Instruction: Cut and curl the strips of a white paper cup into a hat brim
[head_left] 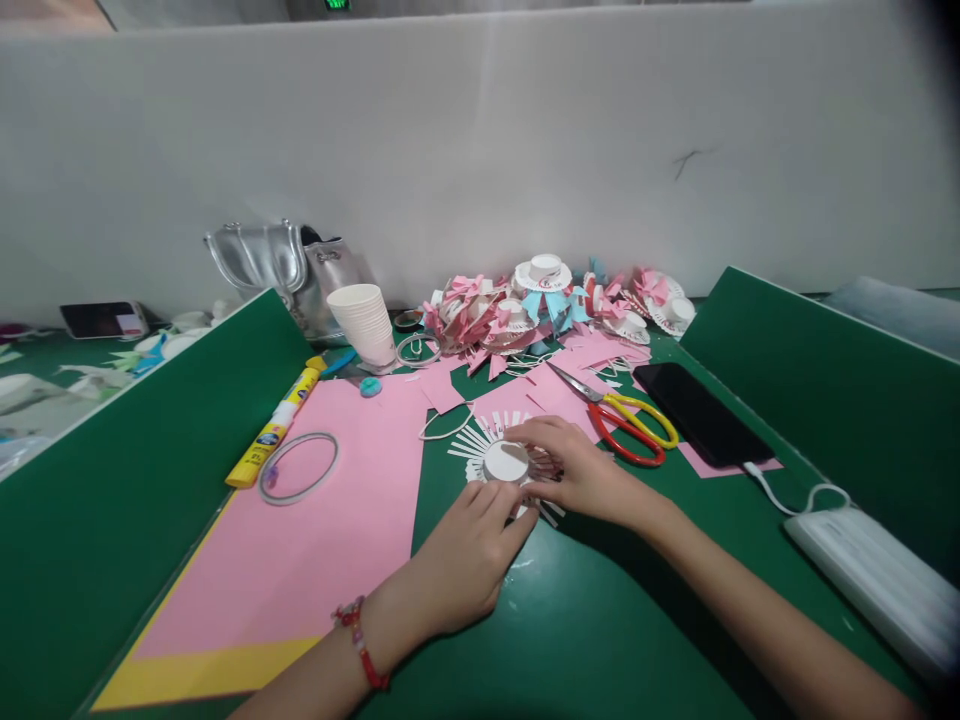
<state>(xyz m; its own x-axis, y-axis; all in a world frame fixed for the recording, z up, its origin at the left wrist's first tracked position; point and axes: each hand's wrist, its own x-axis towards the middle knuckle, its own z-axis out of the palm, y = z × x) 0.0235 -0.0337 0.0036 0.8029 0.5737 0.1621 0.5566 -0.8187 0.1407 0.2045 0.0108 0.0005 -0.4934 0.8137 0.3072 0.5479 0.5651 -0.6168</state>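
A white paper cup point(504, 460) lies upside down on the green table, its side cut into strips that fan out flat around the raised round base. My left hand point(472, 545), with a red beaded bracelet at the wrist, grips the near edge of the base with bent fingers. From the right, my right hand point(581, 470) curls thumb and fingers around the far and right side of the cup. Some strips are hidden under both hands. Close to my right hand lie scissors point(626, 420) with one red and one yellow handle, blades partly apart.
Pink paper point(315, 560) and a yellow glue stick point(274, 425) lie left, with a grey ring point(262, 470). Stacked paper cups point(362, 325), a silver bag point(274, 265) and finished little paper hats point(544, 272) stand behind. A phone point(701, 415) and white mask pack point(877, 575) are right.
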